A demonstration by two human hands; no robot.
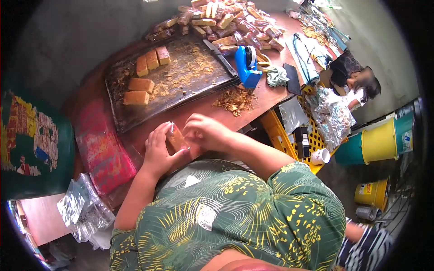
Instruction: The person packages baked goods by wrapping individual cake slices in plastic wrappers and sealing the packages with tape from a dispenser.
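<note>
At the table's near edge, my left hand (159,147) is closed around a rectangular cake piece (176,138), which has a shine like clear plastic wrap on it. Just right of it, my right hand (205,132) has its fingers curled together; whatever they pinch, if anything, is hidden. Beyond my hands lies a dark baking tray (181,90) strewn with crumbs. Several unwrapped cake pieces (141,85) sit on its left part. A blue tape dispenser (247,67) stands at the tray's right corner.
Wrapped cakes (230,25) are piled at the back. A knife (217,52) rests along the tray's edge. Crumbs (236,100), a cloth (276,77) and a phone (292,79) lie on the right. A yellow crate (275,131) holds plastic wrappers (332,115). Another person (361,88) is at right.
</note>
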